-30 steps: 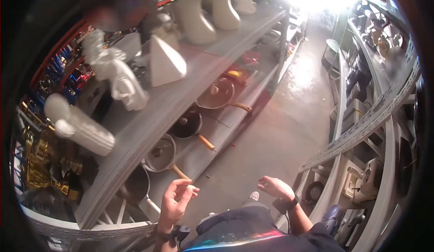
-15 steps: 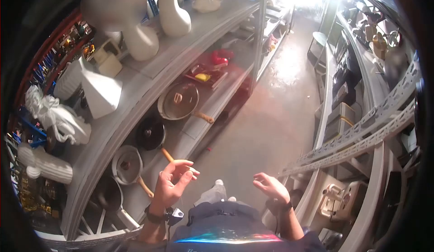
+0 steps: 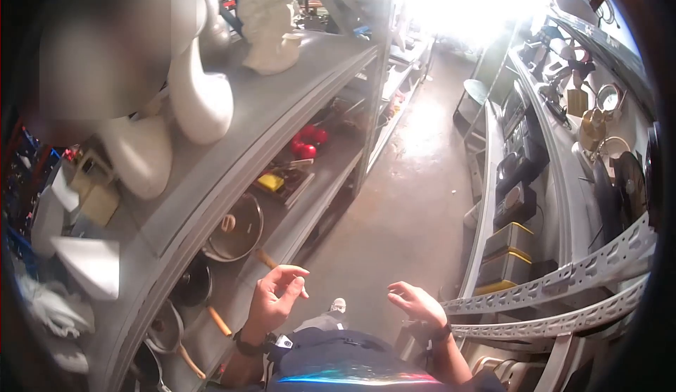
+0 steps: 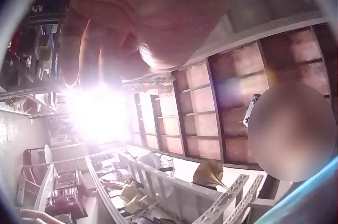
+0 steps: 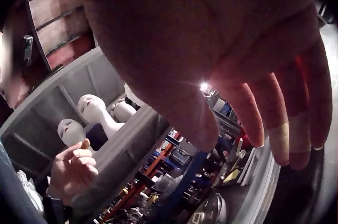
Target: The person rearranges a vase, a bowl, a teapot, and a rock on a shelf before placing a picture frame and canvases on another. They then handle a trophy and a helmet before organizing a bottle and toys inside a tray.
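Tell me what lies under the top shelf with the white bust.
On the lower shelf: red round things, a yellow item on a tray, a lidded pan and more pans with wooden handles. The edge of the top shelf hides whatever lies further back.

Head cam: fisheye, mounted high, facing forward and down the aisle. The grey shelf [image 3: 282, 103] runs along its left, and the left hand [image 3: 274, 300] and right hand [image 3: 415, 304] sit low in frame, well off the lens. Left wrist cam: tight under the left hand's palm, facing up and away from the shelf at the ceiling and the opposite rack [image 4: 158, 187]. Right wrist cam: tight under the right hand's palm, facing the shelf. Head and right wrist share the shelf, the mannequin heads [image 5: 95, 110] on it, and the left hand.
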Demonstrator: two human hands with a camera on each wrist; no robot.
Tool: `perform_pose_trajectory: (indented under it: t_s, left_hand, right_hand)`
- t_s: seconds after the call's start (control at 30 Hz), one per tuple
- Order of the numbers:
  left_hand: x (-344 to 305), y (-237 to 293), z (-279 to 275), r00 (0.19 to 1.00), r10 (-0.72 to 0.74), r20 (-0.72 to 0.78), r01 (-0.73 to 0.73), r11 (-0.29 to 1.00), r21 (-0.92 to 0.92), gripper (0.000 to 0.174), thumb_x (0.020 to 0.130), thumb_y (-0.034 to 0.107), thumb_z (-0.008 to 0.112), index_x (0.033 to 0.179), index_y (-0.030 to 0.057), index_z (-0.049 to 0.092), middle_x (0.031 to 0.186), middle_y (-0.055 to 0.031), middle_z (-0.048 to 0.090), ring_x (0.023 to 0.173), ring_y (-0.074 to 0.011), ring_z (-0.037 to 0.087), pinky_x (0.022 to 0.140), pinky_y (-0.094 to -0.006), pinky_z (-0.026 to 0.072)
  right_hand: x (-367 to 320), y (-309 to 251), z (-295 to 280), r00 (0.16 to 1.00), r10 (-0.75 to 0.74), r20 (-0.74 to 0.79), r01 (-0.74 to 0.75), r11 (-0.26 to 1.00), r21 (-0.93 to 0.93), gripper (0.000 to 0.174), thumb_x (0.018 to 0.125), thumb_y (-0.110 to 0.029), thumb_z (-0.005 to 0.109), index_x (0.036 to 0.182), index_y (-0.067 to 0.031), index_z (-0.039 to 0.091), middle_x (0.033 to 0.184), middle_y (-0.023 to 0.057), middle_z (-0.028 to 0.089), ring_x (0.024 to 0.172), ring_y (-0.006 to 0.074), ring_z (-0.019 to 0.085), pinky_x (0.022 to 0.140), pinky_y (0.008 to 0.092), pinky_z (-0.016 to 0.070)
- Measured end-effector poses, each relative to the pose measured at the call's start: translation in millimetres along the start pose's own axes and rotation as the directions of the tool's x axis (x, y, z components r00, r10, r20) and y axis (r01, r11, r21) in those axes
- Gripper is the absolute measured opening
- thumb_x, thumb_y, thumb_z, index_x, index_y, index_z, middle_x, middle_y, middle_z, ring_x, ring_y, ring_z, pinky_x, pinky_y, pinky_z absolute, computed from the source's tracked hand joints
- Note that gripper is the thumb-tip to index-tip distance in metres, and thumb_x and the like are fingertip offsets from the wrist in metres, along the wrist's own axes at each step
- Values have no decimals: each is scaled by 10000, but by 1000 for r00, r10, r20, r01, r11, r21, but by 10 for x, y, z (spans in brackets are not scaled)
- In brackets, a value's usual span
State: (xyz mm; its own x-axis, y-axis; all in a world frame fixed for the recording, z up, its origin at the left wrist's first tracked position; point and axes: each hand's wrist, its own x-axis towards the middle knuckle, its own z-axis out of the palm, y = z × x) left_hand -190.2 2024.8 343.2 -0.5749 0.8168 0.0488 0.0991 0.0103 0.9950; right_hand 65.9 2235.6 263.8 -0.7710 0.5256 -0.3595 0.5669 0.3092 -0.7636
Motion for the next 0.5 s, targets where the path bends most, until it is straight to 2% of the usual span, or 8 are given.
perform_pose_trajectory:
  t_s: [0.03,0.17,0.23,0.3,0.37,0.43,0.5]
  left_hand:
    - [179,22,61,1000,-8,12,8,1000,5,159,949,132,589,1067,34,632,734,-26,656,711,-90,634,674,-252,500]
    - [849,69,284,999,-17,40,15,999,44,148,947,127,589,1055,36,637,717,-15,639,708,-89,632,668,-252,499]
    - [1156,25,398,995,-54,81,56,998,-25,142,945,115,586,1051,36,638,730,-12,637,719,-86,632,668,-249,496]
    - [1499,-34,541,993,-68,96,65,997,32,149,942,105,584,1064,35,633,750,-17,647,725,-89,634,674,-252,500]
    - [1858,-86,726,992,-77,97,68,994,91,158,940,95,582,1078,34,628,770,-22,658,731,-92,636,680,-254,503]
    - [2233,-132,982,985,-121,126,113,991,69,200,932,69,574,1126,31,605,833,-43,680,760,-105,642,708,-266,515]
    - [2624,-142,1302,986,-94,140,82,993,86,220,929,56,567,1145,28,593,864,-54,686,775,-112,644,721,-273,521]
  right_hand:
    - [136,29,-109,1000,-25,-3,25,1000,-3,430,937,-353,607,1204,-18,580,1112,177,681,1016,310,665,876,367,516]
    - [567,129,-507,999,45,-26,-44,999,29,432,932,-360,605,1206,-27,588,1093,180,684,1040,312,654,886,366,507]
    - [733,179,-741,997,80,-19,-78,992,98,431,933,-359,604,1206,-26,588,1091,180,682,1039,310,654,885,366,507]
    - [903,303,-958,994,109,-7,-106,981,163,430,933,-358,603,1205,-26,587,1089,181,681,1039,308,653,884,365,507]
    - [1126,499,-1200,988,154,-6,-152,981,120,433,938,-362,595,1205,-22,586,1093,179,678,1032,296,654,885,360,506]
    - [1396,885,-1395,993,112,-36,-103,976,194,436,938,-366,594,1205,-20,585,1094,175,678,1028,289,655,885,360,505]
    - [1624,1133,-1676,996,68,-61,-50,964,260,440,938,-369,592,1205,-19,584,1096,170,679,1023,282,656,885,359,505]
